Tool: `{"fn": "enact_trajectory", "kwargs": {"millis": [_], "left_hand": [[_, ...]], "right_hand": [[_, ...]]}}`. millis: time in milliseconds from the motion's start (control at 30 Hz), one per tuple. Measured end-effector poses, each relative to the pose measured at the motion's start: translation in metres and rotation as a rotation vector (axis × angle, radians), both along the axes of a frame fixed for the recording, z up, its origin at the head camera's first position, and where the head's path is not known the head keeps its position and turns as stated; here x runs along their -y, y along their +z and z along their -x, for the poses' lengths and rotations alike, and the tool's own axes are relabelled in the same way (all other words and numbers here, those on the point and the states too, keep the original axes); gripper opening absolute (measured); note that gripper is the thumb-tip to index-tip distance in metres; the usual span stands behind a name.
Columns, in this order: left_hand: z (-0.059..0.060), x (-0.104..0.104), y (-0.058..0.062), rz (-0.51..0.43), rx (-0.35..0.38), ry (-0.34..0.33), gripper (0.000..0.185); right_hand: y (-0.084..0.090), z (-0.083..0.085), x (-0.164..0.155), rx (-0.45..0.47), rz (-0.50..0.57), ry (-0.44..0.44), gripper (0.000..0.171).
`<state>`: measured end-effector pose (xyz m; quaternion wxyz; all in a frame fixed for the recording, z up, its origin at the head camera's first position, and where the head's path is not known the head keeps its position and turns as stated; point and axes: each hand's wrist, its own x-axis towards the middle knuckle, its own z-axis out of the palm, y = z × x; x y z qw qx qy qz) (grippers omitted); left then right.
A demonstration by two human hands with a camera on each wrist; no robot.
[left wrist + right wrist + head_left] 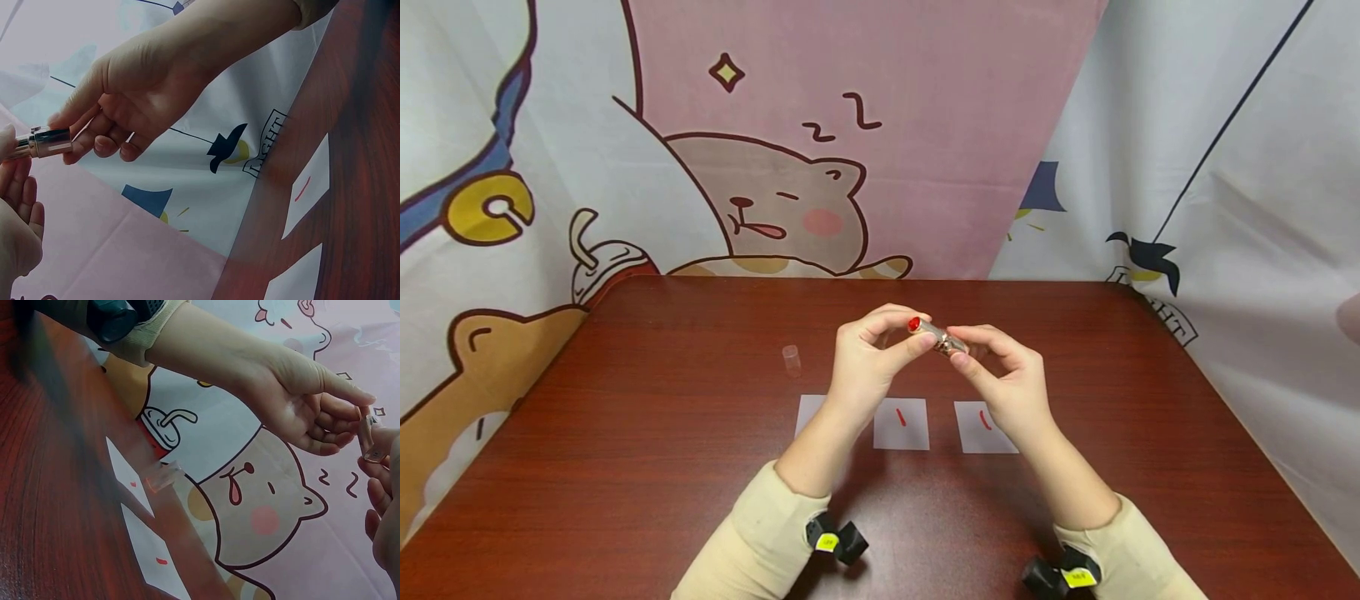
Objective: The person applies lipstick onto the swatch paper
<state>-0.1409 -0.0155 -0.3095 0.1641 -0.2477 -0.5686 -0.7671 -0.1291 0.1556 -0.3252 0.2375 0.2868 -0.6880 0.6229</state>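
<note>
Both hands hold a small gold lipstick tube [937, 337] in the air over the middle of the table. Its red tip [914, 324] points left, and my left hand [907, 333] pinches that end between thumb and index finger. My right hand [958, 342] pinches the tube's base. In the left wrist view the metallic tube [47, 142] sits in the right hand's fingers [94, 134]. The right wrist view shows the tube [369, 434] end-on between the left hand's fingers [337, 412] and the right hand's fingers [381, 481].
A small clear cap [791, 360] stands on the dark wooden table [662, 417], left of the hands. Three white cards lie in a row below the hands, two showing red strokes [901, 423] [985, 427]. Cartoon-printed cloth hangs behind and beside the table.
</note>
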Motion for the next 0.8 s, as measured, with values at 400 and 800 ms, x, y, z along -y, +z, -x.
{"fn": "enact_trajectory", "kwargs": {"millis": [400, 800], "left_hand": [[-0.0003, -0.0003, 0.0, -0.001, 0.0, 0.004, 0.017], [0.001, -0.001, -0.0016, 0.007, -0.013, 0.014, 0.017]], "right_hand": [[0.0003, -0.0005, 0.0018, -0.01, 0.012, -0.016, 0.028], [0.0008, -0.0006, 0.0031, -0.02, 0.009, -0.036, 0.031]]}}
